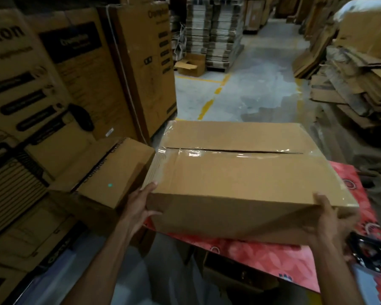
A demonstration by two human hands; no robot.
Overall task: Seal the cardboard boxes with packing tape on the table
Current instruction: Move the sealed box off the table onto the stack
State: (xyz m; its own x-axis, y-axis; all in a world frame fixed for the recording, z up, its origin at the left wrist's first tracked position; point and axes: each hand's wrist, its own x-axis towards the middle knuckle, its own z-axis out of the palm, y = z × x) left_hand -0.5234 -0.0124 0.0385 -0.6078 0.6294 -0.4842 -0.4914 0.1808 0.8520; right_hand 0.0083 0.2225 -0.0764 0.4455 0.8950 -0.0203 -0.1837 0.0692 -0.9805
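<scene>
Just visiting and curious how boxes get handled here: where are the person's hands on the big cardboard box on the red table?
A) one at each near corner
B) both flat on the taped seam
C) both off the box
A: the left hand grips the cardboard box at its near left corner, the right hand at its near right corner; neither touches the clear tape along the seam.

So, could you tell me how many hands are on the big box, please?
2. The left hand grips the cardboard box at its near-left corner; the right hand grips its near-right corner.
</scene>
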